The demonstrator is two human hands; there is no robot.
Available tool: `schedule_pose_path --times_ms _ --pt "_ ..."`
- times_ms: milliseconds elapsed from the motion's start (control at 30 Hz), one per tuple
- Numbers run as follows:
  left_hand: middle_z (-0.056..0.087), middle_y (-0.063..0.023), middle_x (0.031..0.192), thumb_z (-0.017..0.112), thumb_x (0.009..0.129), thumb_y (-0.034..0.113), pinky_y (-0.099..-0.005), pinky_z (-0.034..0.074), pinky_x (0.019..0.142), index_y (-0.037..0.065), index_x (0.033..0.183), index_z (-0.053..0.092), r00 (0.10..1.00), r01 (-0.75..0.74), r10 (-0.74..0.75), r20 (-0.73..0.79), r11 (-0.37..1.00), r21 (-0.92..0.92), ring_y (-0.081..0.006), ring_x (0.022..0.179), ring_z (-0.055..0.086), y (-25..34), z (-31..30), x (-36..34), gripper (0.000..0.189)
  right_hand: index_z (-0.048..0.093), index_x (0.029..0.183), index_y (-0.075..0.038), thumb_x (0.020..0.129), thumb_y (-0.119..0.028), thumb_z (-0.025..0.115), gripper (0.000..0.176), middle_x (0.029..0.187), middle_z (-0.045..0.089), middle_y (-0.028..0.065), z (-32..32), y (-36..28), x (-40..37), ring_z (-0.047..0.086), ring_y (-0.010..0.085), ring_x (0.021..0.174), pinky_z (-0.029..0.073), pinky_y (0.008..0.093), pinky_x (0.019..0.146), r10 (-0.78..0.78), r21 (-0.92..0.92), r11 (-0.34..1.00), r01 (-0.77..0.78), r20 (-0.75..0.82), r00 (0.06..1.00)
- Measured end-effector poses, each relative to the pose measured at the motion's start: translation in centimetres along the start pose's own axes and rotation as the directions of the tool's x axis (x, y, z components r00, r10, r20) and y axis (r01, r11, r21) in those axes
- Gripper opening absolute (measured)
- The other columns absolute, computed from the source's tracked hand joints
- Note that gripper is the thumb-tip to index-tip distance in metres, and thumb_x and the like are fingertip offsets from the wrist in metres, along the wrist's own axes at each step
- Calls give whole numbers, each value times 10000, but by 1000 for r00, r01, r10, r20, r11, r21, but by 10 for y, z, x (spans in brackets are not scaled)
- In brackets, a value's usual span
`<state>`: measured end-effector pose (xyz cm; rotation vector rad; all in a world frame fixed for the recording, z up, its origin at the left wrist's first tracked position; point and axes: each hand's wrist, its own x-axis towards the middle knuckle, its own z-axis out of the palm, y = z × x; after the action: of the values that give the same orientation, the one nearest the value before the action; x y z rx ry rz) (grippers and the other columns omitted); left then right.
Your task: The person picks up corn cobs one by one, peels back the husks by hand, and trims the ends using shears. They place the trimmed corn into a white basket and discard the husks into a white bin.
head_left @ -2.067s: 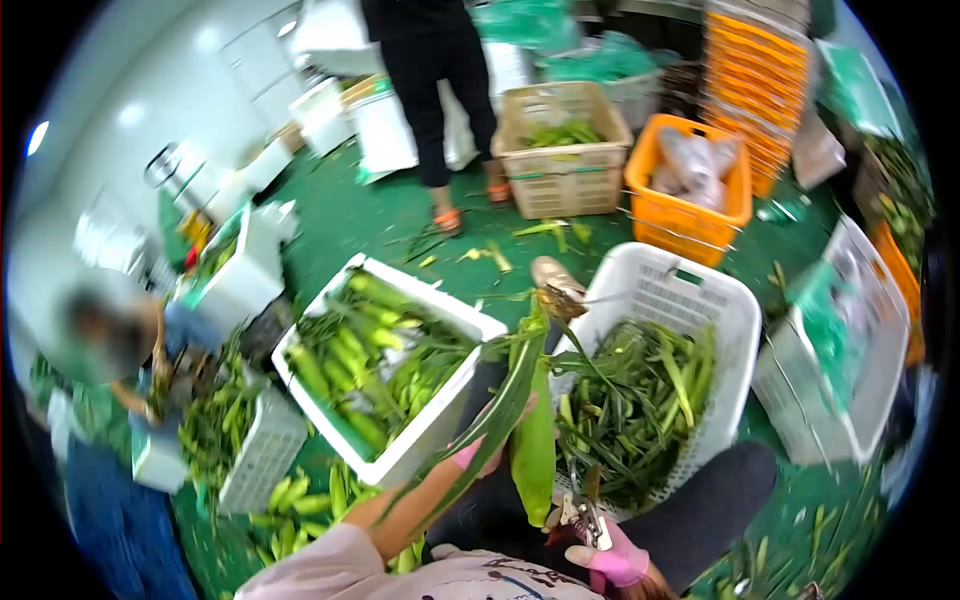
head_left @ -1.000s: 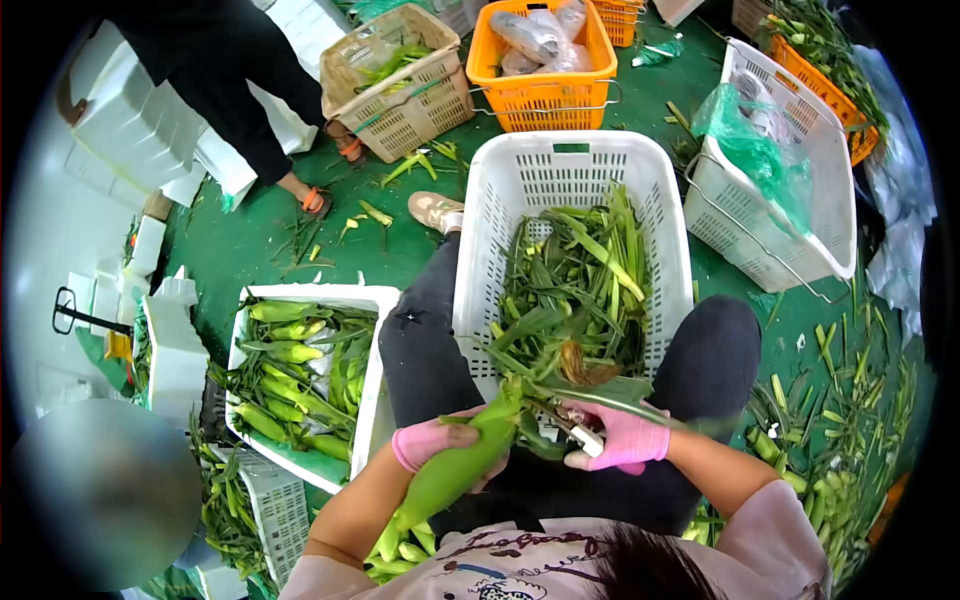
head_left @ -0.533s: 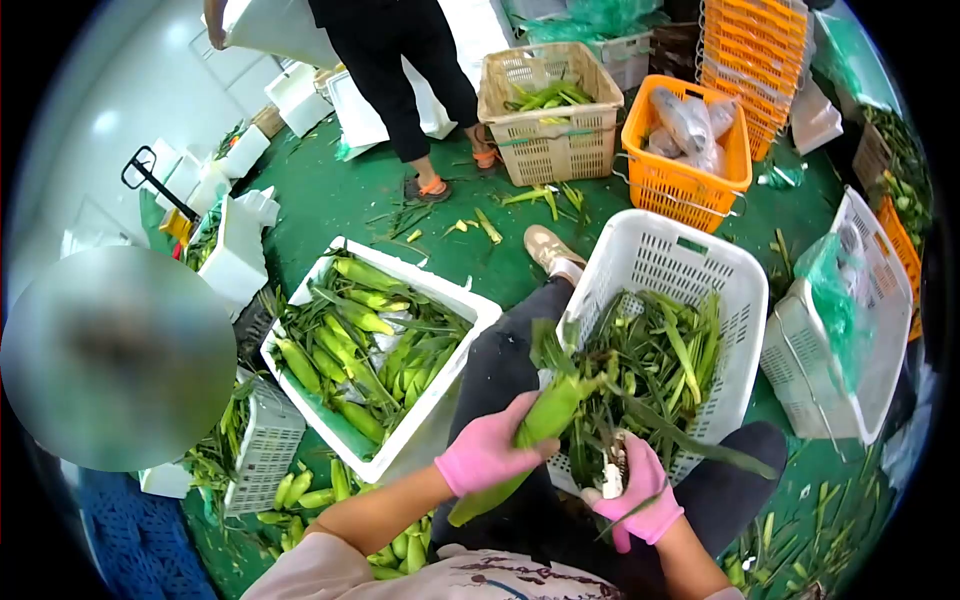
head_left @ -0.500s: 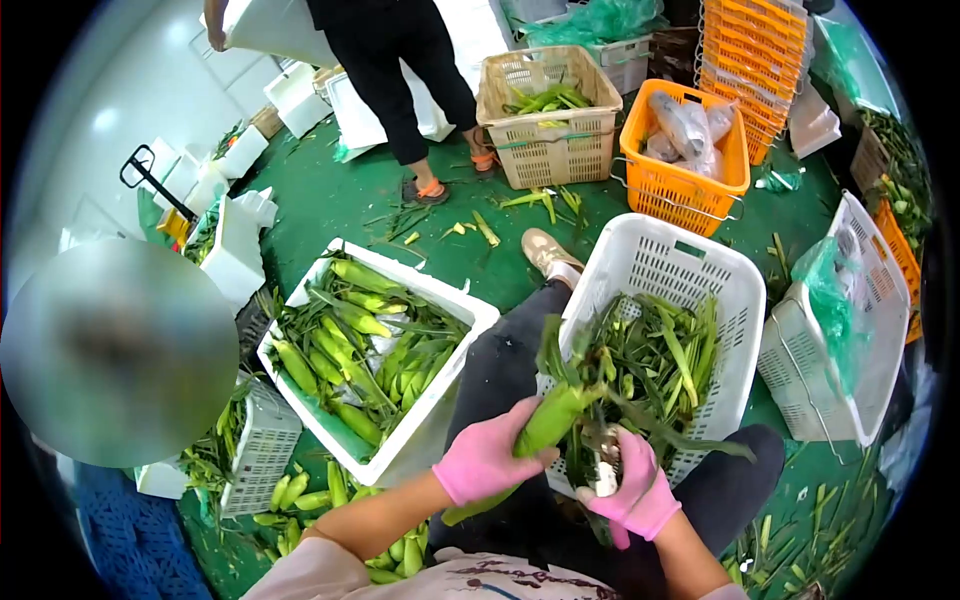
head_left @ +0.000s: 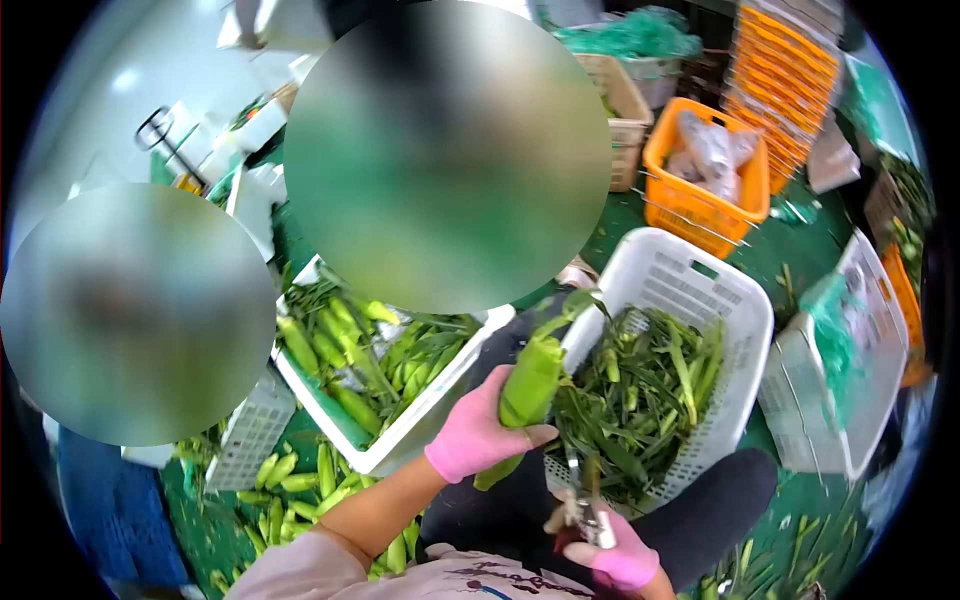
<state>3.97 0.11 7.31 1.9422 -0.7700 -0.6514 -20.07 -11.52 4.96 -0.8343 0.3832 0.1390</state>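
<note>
My left hand (head_left: 488, 428), in a pink glove, is wrapped round a green ear of corn (head_left: 532, 380) that stands nearly upright, leaves at its top. Lower right, my right hand (head_left: 608, 548), also gloved in pink, grips a metal hand tool with a pale handle (head_left: 590, 522); motion blurs its tip. Beyond my hands a white basket (head_left: 742, 290) holds cut green leaves and stalks (head_left: 640, 390). Left of my left hand a white foam box (head_left: 375, 455) contains husked-green corn ears (head_left: 345, 340).
Corn ears (head_left: 290, 480) lie on the green floor at lower left. An orange basket (head_left: 700, 215) with plastic bags, stacked orange crates (head_left: 785, 85) and a white crate (head_left: 800, 400) stand to the right. Two blurred circles hide parts of the left and top.
The corn ear is now more upright and clear of the tool. My right hand has moved down with the tool, away from the ear. The view has shifted.
</note>
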Motion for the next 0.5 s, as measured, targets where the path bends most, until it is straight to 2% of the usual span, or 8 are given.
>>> schedule_pose_path --times_ms 33,100,200,233,300,333,433,500 --pt "691 -162 1121 885 742 363 -378 530 908 48 1352 490 1000 5 -5 3 1000 25 -284 1016 691 1 4 1 793 427 1433 9 857 -213 771 707 1087 609 92 -7 3 9 592 189 1017 500 342 881 -122 -227 964 136 72 990" --pt "693 -173 1112 890 736 341 -359 537 903 37 1324 519 994 -95 91 54 992 83 -273 1024 694 12 15 -1 759 401 1465 -22 843 -229 796 765 1195 553 64 -10 -2 21 518 161 1108 444 342 967 -129 -274 955 116 -31 991" --pt "684 -150 1145 881 754 299 -347 529 929 26 1350 500 972 -72 46 232 992 106 -250 1051 682 14 29 -8 758 504 1378 -20 826 -241 814 671 1057 595 46 -15 -27 36 564 167 993 473 316 911 -304 -420 870 258 -45 952" --pt "676 -141 1155 869 768 281 -346 521 943 21 1371 478 948 11 25 318 994 -111 -242 1059 673 9 31 -9 764 568 1301 -1 831 -198 799 560 981 612 37 -23 -30 36 604 151 886 512 305 832 -234 -458 872 175 -76 969" --pt "660 -122 1176 846 798 245 -345 505 973 10 1415 434 899 186 58 433 846 -499 -227 1077 654 -1 23 -7 778 589 1213 41 837 -70 692 405 811 628 43 -7 -38 23 608 142 667 513 284 620 -175 -44 984 170 -274 946" --pt "631 -108 1188 801 837 198 -353 487 998 3 1460 372 836 303 46 546 792 -530 -208 1083 627 -2 14 -5 782 582 1237 53 843 -69 666 421 794 634 61 -17 -31 22 621 162 647 520 289 601 -229 -95 973 210 -306 924" --pt "644 -150 1125 827 805 312 -395 540 916 2 1404 415 685 473 100 722 692 -545 -247 1000 667 -9 3 2 790 495 1374 40 816 -129 789 653 1003 643 72 -34 -43 8 631 150 850 533 291 767 -48 -99 994 39 -88 995" --pt "649 -168 1052 821 804 320 -371 573 848 -16 1376 433 513 557 123 850 705 -439 -243 943 674 -18 2 8 768 430 1433 38 788 -175 820 783 1161 617 89 -44 -39 8 601 167 1023 499 318 909 -90 -408 907 102 50 995"
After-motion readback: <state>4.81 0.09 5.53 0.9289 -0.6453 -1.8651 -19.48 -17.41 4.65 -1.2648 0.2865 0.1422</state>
